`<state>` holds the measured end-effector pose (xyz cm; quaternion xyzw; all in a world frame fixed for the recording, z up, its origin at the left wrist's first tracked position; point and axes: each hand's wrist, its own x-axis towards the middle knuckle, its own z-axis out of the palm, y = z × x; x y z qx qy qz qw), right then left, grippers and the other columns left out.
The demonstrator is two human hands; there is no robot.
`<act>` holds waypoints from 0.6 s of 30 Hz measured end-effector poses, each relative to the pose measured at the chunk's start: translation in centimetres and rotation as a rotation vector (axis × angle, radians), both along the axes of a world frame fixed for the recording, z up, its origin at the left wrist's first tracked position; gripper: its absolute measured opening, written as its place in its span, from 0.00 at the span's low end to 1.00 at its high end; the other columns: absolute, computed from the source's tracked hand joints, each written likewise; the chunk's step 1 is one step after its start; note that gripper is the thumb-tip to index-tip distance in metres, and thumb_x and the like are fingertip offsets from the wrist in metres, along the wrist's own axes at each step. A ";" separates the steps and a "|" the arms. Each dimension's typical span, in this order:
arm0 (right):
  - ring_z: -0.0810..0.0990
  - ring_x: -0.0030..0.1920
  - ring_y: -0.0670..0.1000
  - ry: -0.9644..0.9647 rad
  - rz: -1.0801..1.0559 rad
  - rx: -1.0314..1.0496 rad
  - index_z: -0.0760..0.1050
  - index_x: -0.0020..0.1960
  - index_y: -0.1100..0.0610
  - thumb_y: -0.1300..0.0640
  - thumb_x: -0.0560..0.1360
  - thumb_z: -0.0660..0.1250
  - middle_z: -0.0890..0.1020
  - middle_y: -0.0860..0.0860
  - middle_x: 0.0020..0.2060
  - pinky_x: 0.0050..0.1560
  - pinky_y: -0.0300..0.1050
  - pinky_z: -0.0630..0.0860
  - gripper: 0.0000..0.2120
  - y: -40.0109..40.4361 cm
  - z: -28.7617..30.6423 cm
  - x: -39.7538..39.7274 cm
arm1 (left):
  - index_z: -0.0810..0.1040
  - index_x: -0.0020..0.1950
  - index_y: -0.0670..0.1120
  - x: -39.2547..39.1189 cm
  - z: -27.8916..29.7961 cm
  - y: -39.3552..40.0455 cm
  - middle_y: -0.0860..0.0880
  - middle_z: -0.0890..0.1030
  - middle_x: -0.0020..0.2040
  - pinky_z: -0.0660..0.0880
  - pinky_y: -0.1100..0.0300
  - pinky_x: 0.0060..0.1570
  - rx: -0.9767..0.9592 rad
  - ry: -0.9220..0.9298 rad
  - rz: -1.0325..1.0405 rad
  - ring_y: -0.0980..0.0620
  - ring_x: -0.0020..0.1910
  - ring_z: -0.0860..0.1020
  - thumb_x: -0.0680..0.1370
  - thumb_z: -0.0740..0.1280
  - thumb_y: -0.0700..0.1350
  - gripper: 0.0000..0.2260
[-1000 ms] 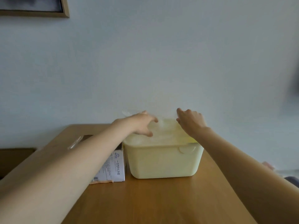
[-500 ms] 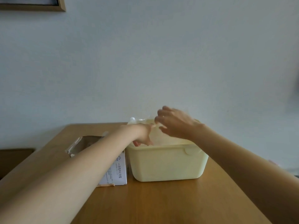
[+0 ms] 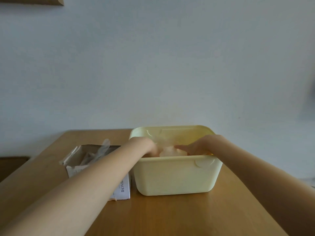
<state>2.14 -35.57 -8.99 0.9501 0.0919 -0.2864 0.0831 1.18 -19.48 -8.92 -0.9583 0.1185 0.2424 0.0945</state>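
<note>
A pale yellow plastic tub (image 3: 175, 176) stands on the wooden table (image 3: 170, 217). Both my hands reach down into it over the near rim. My left hand (image 3: 146, 146) is at the tub's left side, its fingers hidden below the rim. My right hand (image 3: 196, 146) lies on the right, with its fingers stretched leftward onto a pale pinkish lump (image 3: 170, 152) inside. A thin clear plastic film (image 3: 161, 139) rises between the two hands, and I cannot tell whether either hand holds it.
An open white cardboard box of disposable gloves (image 3: 95, 160) stands against the tub's left side under my left forearm, with clear gloves sticking out. The wall runs close behind the table. A picture frame corner (image 3: 58, 0) shows at top left.
Both hands have dropped from above the tub's top down into it, taking the clear film with them. The tub's yellow inside and far rim now show.
</note>
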 end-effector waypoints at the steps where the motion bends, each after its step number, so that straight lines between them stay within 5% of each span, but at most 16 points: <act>1: 0.63 0.71 0.56 -0.016 0.011 0.027 0.52 0.76 0.46 0.43 0.80 0.54 0.61 0.50 0.73 0.65 0.49 0.62 0.27 -0.2 -0.2 0.2 | 0.50 0.77 0.56 -0.1 0.3 0.0 0.52 0.53 0.77 0.64 0.53 0.66 -0.002 0.011 -0.004 0.47 0.73 0.60 0.83 0.51 0.48 0.23; 5: 0.65 0.70 0.57 0.085 -0.122 0.129 0.45 0.76 0.43 0.51 0.78 0.61 0.62 0.54 0.73 0.66 0.50 0.66 0.33 -0.6 0.7 0.0 | 0.56 0.76 0.52 -0.1 0.7 0.5 0.48 0.61 0.75 0.70 0.55 0.63 -0.181 -0.019 0.007 0.46 0.68 0.70 0.80 0.58 0.46 0.25; 9: 0.79 0.55 0.56 -0.025 -0.133 0.260 0.56 0.75 0.47 0.47 0.74 0.67 0.75 0.53 0.61 0.57 0.48 0.77 0.33 -0.7 2.6 -1.0 | 0.71 0.67 0.41 -1.5 2.4 2.0 0.45 0.78 0.60 0.76 0.63 0.44 -0.714 -0.053 0.075 0.47 0.53 0.80 0.79 0.62 0.40 0.16; 14: 0.79 0.31 0.49 -0.218 -0.037 0.491 0.73 0.62 0.57 0.55 0.77 0.65 0.81 0.52 0.42 0.29 0.36 0.75 0.14 2.3 5.8 -2.8 | 0.79 0.50 0.46 -4.4 5.0 5.2 0.52 0.83 0.40 0.73 0.70 0.32 -1.186 -0.296 0.085 0.61 0.34 0.80 0.79 0.61 0.39 0.07; 18: 0.75 0.21 0.40 -0.507 0.167 0.688 0.78 0.49 0.56 0.60 0.77 0.63 0.83 0.50 0.37 0.24 0.31 0.70 0.06 6.5 7.6 -4.6 | 0.79 0.44 0.47 -5.9 5.7 9.0 0.51 0.83 0.37 0.72 0.68 0.32 -1.228 -0.462 0.206 0.57 0.34 0.79 0.79 0.60 0.38 0.10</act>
